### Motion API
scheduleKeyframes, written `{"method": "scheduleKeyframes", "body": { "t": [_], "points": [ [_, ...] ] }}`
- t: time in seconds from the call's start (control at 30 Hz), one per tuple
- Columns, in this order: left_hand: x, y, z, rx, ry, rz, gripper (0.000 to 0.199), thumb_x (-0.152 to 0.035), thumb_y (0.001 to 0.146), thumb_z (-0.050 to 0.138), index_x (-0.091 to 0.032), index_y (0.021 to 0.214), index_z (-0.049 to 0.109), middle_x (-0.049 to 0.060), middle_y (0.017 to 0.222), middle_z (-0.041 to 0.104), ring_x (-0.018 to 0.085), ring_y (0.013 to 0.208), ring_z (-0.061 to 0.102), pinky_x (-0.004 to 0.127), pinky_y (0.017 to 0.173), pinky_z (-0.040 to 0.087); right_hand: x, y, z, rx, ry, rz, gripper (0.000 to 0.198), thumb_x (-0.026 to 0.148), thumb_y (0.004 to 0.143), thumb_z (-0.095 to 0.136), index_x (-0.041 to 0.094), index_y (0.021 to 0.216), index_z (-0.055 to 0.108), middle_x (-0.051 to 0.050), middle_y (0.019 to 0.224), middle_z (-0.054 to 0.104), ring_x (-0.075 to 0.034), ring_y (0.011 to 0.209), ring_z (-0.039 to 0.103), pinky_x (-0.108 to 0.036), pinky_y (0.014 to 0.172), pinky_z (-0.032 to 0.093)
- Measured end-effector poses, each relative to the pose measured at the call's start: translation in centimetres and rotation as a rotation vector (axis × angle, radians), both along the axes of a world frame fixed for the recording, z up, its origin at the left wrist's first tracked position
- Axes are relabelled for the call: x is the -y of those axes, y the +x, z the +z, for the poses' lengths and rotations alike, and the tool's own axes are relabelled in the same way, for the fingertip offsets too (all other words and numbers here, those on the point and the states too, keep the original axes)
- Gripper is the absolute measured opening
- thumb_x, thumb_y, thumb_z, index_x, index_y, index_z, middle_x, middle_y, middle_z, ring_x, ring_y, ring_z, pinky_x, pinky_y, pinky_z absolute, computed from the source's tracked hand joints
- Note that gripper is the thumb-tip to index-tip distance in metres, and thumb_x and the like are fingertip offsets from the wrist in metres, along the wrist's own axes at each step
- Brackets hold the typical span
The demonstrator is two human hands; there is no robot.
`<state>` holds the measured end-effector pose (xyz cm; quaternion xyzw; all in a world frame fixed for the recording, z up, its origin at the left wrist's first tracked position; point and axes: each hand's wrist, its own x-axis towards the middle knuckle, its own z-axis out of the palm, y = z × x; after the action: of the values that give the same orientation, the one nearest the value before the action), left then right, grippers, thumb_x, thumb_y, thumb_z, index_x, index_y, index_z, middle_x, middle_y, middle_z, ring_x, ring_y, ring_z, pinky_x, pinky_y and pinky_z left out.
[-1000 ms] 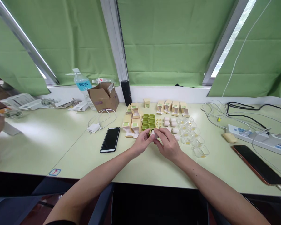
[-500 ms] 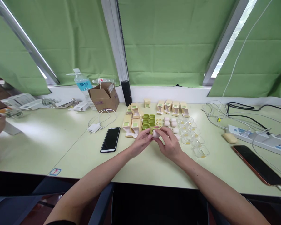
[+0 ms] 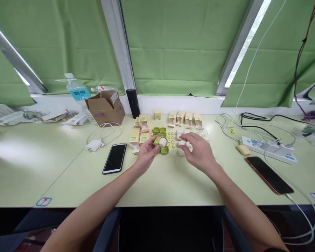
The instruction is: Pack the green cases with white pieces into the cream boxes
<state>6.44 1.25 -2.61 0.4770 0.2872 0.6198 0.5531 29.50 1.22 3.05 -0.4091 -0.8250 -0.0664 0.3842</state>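
Curving over white blocks (image 3: 181, 143), the right hand (image 3: 201, 151) has an unclear grip; the left hand (image 3: 147, 152) grasps a green case (image 3: 156, 141).

Desk: pale yellow-green top (image 3: 157, 189), seam across its left part, a small sticker (image 3: 44, 202) by the front edge
Left end: flat white packs (image 3: 54, 116), white charger (image 3: 94, 145) with looped cable, black phone (image 3: 114, 158) face up
Back: opened cardboard box (image 3: 106, 111), black cylinder (image 3: 132, 103) upright just beside it
Middle: cream cartons (image 3: 134, 137) clustered at left, four more in a row behind; green cups (image 3: 165, 151); tiny yellow pieces (image 3: 171, 140) in columns; pale blocks (image 3: 181, 153); clear pieces (image 3: 205, 135), partly hidden
Right: white power strip (image 3: 267, 149) with plugs, beige oval item (image 3: 243, 150) near it, phone in orange-brown case (image 3: 269, 174)
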Motion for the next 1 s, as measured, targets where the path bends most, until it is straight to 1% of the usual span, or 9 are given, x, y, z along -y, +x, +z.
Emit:
{"method": "scheduleKeyframes", "body": {
  "t": [0.07,0.17,0.27,0.33,0.5,0.67,0.77,0.83,1.0],
  "points": [
    [0.0,0.0,-0.1,-0.020,0.021,0.031,0.055,-0.033,0.075,0.088,-0.020,0.125,0.068,0.008,0.114,0.071,0.020,0.106,0.067,0.033,0.096,0.052,0.7,2.3,1.3,0.067,-0.058,-0.093,0.015,0.029,0.095,0.061,0.024,0.108,0.068,-0.006,0.102,0.074,-0.025,0.089,0.070,-0.035,0.067,0.053],
    [0.2,0.1,0.0,-0.046,0.036,0.063,0.055,-0.030,0.074,0.089,-0.019,0.124,0.068,0.009,0.114,0.070,0.020,0.103,0.066,0.032,0.092,0.054,2.1,5.8,1.8,0.127,-0.009,-0.279,0.020,0.038,0.097,0.058,0.022,0.103,0.068,-0.008,0.096,0.074,-0.025,0.086,0.069,-0.034,0.064,0.047],
    [0.3,0.2,0.1,-0.060,0.050,0.081,0.056,-0.029,0.073,0.089,-0.018,0.123,0.067,0.009,0.114,0.069,0.020,0.101,0.066,0.031,0.089,0.055,3.8,8.8,0.5,0.230,-0.014,-0.479,0.029,0.047,0.098,0.056,0.021,0.100,0.066,-0.009,0.092,0.072,-0.027,0.084,0.068,-0.032,0.058,0.041],
    [0.3,0.2,0.1,-0.062,0.061,0.086,0.056,-0.029,0.073,0.089,-0.019,0.123,0.067,0.009,0.114,0.069,0.019,0.101,0.065,0.030,0.088,0.055,4.9,10.2,-0.9,0.308,-0.061,-0.526,0.030,0.049,0.096,0.056,0.020,0.101,0.065,-0.009,0.095,0.071,-0.028,0.085,0.067,-0.032,0.054,0.039],
    [0.1,0.2,-0.2,-0.060,0.065,0.089,0.056,-0.029,0.072,0.089,-0.020,0.123,0.067,0.008,0.111,0.069,0.019,0.101,0.065,0.029,0.088,0.054,6.3,12.3,-4.2,0.400,-0.199,-0.407,0.023,0.036,0.092,0.059,0.026,0.112,0.066,-0.010,0.112,0.064,-0.028,0.096,0.065,-0.028,0.050,0.040],
    [0.0,0.3,-0.2,-0.063,0.065,0.078,0.056,-0.030,0.072,0.090,-0.019,0.123,0.067,0.008,0.110,0.069,0.019,0.102,0.065,0.030,0.090,0.054,5.9,13.0,-5.6,0.366,-0.275,-0.396,0.014,0.024,0.091,0.052,0.025,0.092,0.066,-0.012,0.110,0.061,-0.029,0.099,0.062,-0.024,0.045,0.034],
    [0.0,0.4,-0.3,-0.053,0.076,0.079,0.055,-0.030,0.072,0.090,-0.019,0.122,0.068,0.008,0.113,0.068,0.019,0.104,0.064,0.030,0.091,0.054,6.1,12.7,-4.8,0.247,-0.397,-0.274,0.016,0.028,0.096,0.047,0.026,0.091,0.063,-0.011,0.112,0.060,-0.027,0.097,0.064,-0.028,0.050,0.045],
    [-0.1,0.4,-0.4,-0.053,0.086,0.073,0.055,-0.030,0.073,0.089,-0.020,0.122,0.067,0.008,0.114,0.068,0.019,0.105,0.064,0.030,0.091,0.054,6.5,12.1,-3.3,0.109,-0.491,-0.142,0.018,0.034,0.100,0.046,0.027,0.096,0.062,-0.010,0.119,0.058,-0.024,0.097,0.065,-0.032,0.062,0.055],
    [-0.2,0.4,-0.7,-0.078,0.108,0.078,0.055,-0.030,0.076,0.087,-0.021,0.126,0.066,0.008,0.116,0.068,0.020,0.107,0.064,0.031,0.093,0.055,5.5,7.9,1.1,-0.270,-0.541,0.142,0.015,0.040,0.100,0.053,0.027,0.094,0.059,-0.009,0.143,0.054,-0.028,0.133,0.054,-0.039,0.094,0.056]
  ]
}}
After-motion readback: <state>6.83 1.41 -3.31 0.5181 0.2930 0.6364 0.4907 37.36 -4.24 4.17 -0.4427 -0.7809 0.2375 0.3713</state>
